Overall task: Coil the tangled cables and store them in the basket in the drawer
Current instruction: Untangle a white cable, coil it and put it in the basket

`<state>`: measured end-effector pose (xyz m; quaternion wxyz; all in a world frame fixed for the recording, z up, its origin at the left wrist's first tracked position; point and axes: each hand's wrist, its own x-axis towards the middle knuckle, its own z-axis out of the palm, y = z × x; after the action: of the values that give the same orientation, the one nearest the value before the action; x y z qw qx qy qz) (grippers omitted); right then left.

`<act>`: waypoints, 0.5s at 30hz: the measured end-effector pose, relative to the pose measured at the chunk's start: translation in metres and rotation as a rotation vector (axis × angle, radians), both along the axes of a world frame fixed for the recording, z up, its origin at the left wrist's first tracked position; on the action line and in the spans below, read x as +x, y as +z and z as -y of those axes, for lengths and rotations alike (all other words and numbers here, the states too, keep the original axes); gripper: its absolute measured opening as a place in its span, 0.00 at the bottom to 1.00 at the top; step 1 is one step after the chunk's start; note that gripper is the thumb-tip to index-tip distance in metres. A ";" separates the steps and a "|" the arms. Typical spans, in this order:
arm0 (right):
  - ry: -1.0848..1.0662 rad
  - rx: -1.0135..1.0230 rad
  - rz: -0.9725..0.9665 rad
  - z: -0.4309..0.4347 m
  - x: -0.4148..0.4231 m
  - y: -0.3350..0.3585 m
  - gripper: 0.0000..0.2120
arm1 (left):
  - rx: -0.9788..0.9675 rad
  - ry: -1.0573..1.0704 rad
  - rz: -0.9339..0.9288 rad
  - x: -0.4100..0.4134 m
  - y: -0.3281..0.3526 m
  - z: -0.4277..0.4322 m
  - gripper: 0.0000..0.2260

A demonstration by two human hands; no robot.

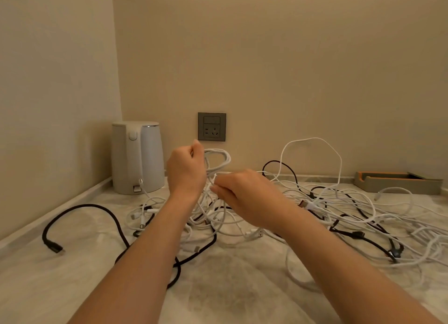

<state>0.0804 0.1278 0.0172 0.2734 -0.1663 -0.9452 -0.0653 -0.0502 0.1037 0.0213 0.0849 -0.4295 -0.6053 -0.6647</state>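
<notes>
At the far left a thick black cable (80, 207) with a matte, braided-looking skin arches over the countertop (242, 297). The countertop is pale stone with cloudy veining. The cable's flat plug lies near the counter's left edge. Behind it, in the corner, stands a smooth white kettle (137, 156). It is tapered, with a thin shiny rim round the lid, and a white cable end leans against its base. On the wall to its right is a square grey socket plate (211, 126).

My left hand (185, 168) is raised above the counter, back toward me. Its fingers are curled round several rounded loops of thin white cable (219, 157), which bulge out to the right of my fist. My right hand (242, 195) sits just below and to the right of it, nearly touching. Its fingertips pinch a white strand that runs up into those loops. That hand is slightly blurred, so I cannot make out the finer grip.

Under and to the right of my hands, the tangle of cables (339, 214) sprawls across the stone. Glossy white cords and dark cords cross each other in loose curls, and one tall white loop stands up against the wall.

Far right, against the wall, sits a shallow rectangular tray (397, 184), taupe outside with an orange inner rim. Its inside is dark and I cannot tell what it holds.
</notes>
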 end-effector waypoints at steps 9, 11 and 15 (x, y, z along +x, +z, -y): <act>-0.018 0.336 -0.313 -0.016 0.014 0.002 0.21 | -0.192 -0.141 -0.442 -0.004 0.003 0.000 0.24; -0.039 0.287 -0.312 -0.019 0.016 0.004 0.22 | -0.230 -0.232 -0.457 -0.006 0.003 -0.001 0.24; -0.084 0.046 -0.327 -0.022 0.023 0.012 0.24 | -0.300 -0.444 -0.445 -0.004 0.004 -0.002 0.22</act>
<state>0.1031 0.1497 0.0294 0.4244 -0.2078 -0.8785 -0.0706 -0.0541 0.1056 0.0255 0.0040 -0.6928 -0.5547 -0.4608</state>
